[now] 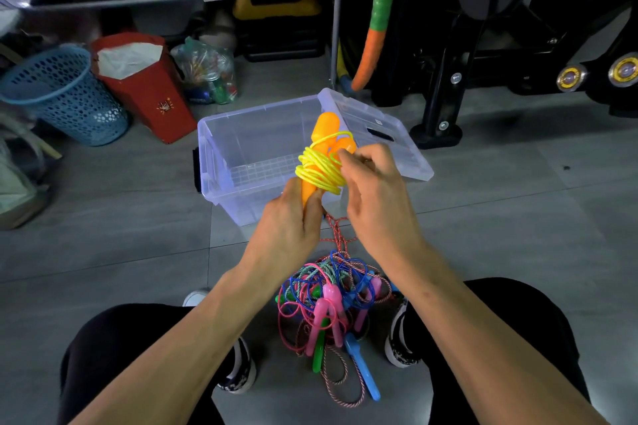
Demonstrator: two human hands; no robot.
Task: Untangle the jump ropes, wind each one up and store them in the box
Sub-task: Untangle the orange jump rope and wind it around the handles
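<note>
Two bare hands work over a grey tiled floor, seen from a head camera looking down. The left hand (293,217) grips the lower ends of two orange plastic jump-rope handles (319,152), fingers curled round them, handles pointing up and away. A thin yellow plastic cord (319,167) is wound in many loops round both handles at mid-length. The right hand (374,183) pinches the cord's end w/ thumb and fingertips at the coil's right side. All this hangs above the near edge of one clear plastic storage box (241,155), open, w/ one clear lid (386,134) leaning at its right side. On the floor between two black-trousered knees lies one tangled heap of jump ropes (336,300): pink, blue, green handles, plus blue, pink and red-white braided cords; exact count can't be told.
</note>
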